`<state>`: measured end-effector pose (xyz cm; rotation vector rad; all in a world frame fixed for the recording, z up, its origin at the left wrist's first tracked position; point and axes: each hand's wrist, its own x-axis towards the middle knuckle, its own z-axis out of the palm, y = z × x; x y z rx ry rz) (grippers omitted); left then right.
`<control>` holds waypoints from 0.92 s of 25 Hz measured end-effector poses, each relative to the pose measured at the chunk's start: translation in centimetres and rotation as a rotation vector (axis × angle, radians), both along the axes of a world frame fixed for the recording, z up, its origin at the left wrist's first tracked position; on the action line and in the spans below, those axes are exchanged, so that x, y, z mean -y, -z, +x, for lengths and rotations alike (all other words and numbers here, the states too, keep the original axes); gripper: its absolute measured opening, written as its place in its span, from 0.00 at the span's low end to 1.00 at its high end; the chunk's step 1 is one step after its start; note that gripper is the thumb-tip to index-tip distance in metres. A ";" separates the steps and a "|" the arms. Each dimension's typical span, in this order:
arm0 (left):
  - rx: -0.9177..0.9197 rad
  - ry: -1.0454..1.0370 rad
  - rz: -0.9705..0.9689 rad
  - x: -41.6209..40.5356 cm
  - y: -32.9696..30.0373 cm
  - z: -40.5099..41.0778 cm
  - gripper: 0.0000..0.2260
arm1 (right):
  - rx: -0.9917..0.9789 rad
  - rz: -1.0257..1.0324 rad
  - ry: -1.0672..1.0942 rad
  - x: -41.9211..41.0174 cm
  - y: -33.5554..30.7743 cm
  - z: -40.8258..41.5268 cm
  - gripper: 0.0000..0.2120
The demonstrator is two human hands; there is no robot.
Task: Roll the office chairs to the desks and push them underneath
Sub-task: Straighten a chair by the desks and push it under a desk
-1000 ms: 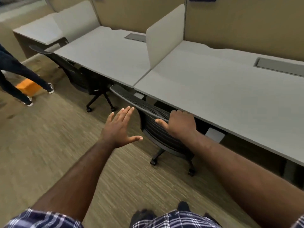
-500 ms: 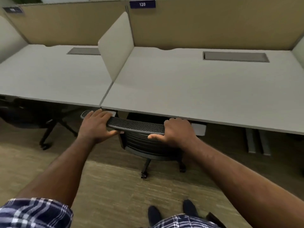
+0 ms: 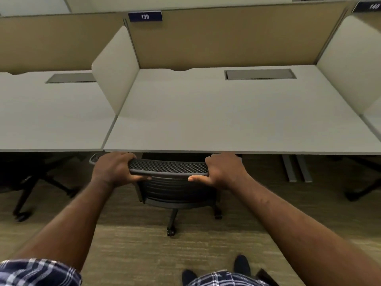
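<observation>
A black mesh-backed office chair (image 3: 169,167) stands in front of me, its backrest top just at the front edge of the light grey desk (image 3: 226,120) marked 139. Its seat is hidden beneath the desktop; the base and castors (image 3: 171,231) show on the carpet. My left hand (image 3: 115,169) grips the left end of the backrest top, fingers over it and thumb underneath. My right hand (image 3: 223,171) grips the right end the same way.
A second dark chair (image 3: 22,182) sits under the neighbouring desk (image 3: 51,120) on the left, and a chair base (image 3: 362,190) shows at the right. White dividers (image 3: 115,69) separate the desks. Desk legs (image 3: 296,168) stand right of my chair. My shoes (image 3: 241,265) are on the carpet.
One second ago my left hand was open in the air; it has since closed on the backrest. The view has swung to face the desk squarely, and the chair sits centred under desk 139.
</observation>
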<state>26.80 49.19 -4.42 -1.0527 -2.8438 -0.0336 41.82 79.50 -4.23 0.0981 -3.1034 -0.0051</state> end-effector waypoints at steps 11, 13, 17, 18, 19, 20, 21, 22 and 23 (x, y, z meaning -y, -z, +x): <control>-0.058 0.053 -0.031 -3.0 0.6 0.6 0.37 | -0.050 -0.036 0.052 -2.7 0.8 1.9 0.43; -0.040 0.057 -0.028 -4.0 0.7 0.9 0.35 | -0.054 -0.033 0.067 -3.7 0.9 2.3 0.43; -0.023 0.057 0.004 -7.2 0.9 2.0 0.39 | -0.044 -0.019 0.079 -6.5 1.0 3.4 0.44; -0.013 0.055 0.005 -8.3 0.9 2.3 0.40 | -0.045 -0.012 0.082 -7.5 0.9 3.7 0.46; -0.009 0.054 0.006 -9.4 0.9 2.5 0.40 | -0.046 -0.004 0.081 -8.5 0.9 3.9 0.47; -0.009 0.055 0.007 -10.4 0.9 2.8 0.40 | -0.046 0.003 0.079 -9.6 0.8 4.1 0.48; -0.014 0.056 0.007 -11.4 1.0 3.0 0.40 | -0.043 0.006 0.075 -10.8 0.7 4.3 0.48; -0.019 0.057 0.006 -12.4 1.1 3.2 0.40 | -0.037 0.006 0.071 -11.9 0.7 4.4 0.48; -0.026 0.059 0.006 -13.5 1.2 3.4 0.40 | -0.034 0.005 0.069 -13.0 0.7 4.6 0.48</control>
